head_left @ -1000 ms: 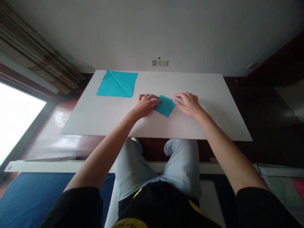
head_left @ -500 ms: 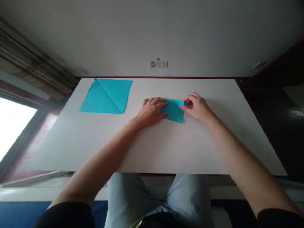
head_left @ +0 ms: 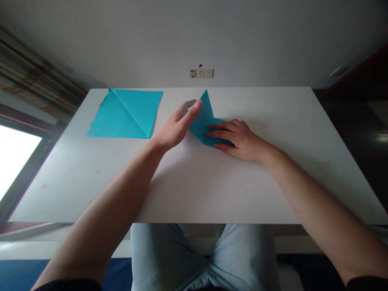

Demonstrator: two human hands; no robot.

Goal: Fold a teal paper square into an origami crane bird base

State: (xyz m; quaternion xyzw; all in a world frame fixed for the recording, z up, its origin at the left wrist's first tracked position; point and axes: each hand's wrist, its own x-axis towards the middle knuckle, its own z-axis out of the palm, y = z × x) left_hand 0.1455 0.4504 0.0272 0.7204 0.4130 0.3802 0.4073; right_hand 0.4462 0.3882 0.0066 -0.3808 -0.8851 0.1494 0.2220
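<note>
A small folded teal paper [head_left: 203, 119] lies on the white table [head_left: 194, 182] in front of me, with one pointed flap raised toward the wall. My left hand [head_left: 176, 127] has its fingers stretched out against the raised flap, lifting it. My right hand [head_left: 239, 139] lies flat on the lower part of the paper with fingers spread, pressing it to the table.
A larger teal sheet [head_left: 125, 114] with a diagonal crease lies flat at the table's far left. A wall socket [head_left: 201, 73] sits behind the table. A curtain and bright window are at the left. My knees show under the near edge.
The left hand went from lying on the folded paper to lifting a flap upright. The right hand moved from pinching the right edge to pressing flat on the paper. The view shifted slightly.
</note>
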